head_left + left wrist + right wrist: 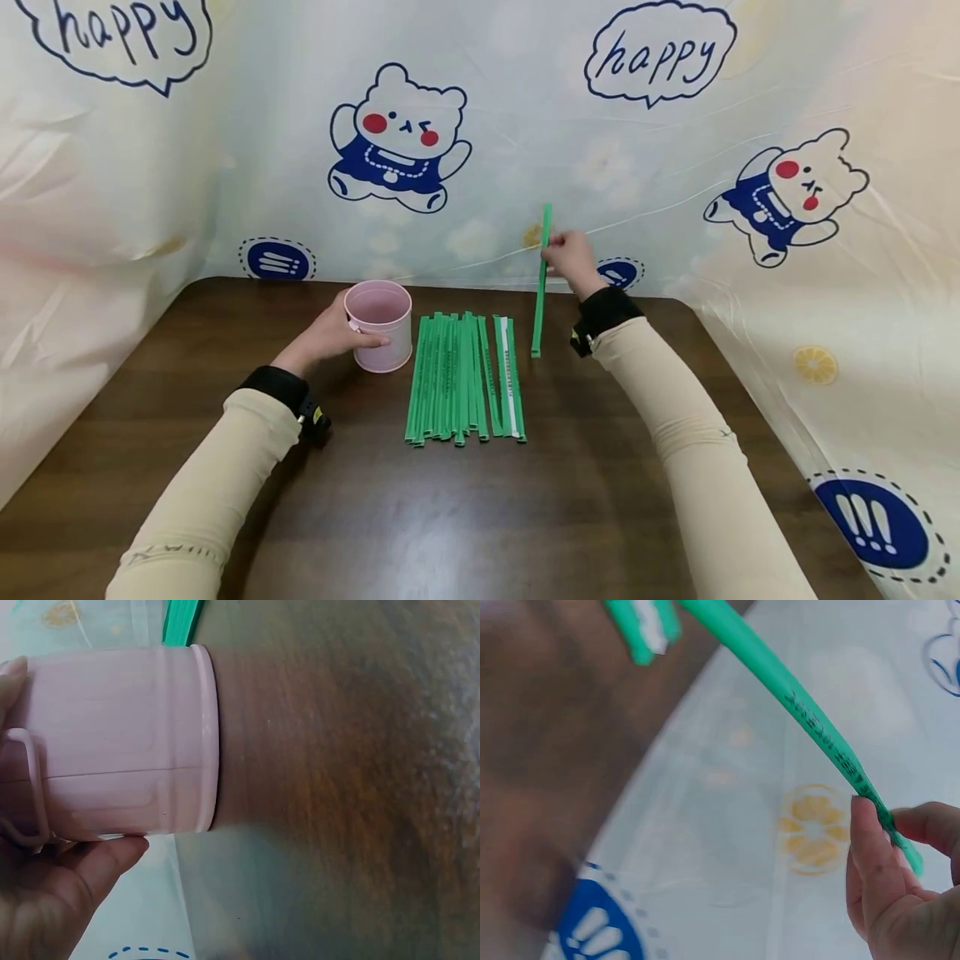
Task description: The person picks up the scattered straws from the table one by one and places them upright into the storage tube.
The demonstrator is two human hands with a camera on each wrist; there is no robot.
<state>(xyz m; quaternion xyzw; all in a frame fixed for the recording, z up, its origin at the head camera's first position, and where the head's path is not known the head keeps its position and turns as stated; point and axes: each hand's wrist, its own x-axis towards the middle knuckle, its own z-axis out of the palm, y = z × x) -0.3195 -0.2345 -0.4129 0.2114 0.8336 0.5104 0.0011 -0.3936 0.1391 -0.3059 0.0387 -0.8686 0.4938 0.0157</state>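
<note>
A pink cup with a small side handle stands upright on the table. My left hand grips it from the left, thumb across its front; in the left wrist view the hand is round the cup beside the handle. To the right of the cup lies a row of green wrapped straws, side by side and some overlapping. My right hand pinches one green wrapped straw near its upper end, holding it nearly upright. Dark print shows on this straw in the right wrist view.
The brown wooden table ends at a patterned curtain close behind both hands. One straw with a white stripe lies at the right side of the row. Each wrist wears a black band.
</note>
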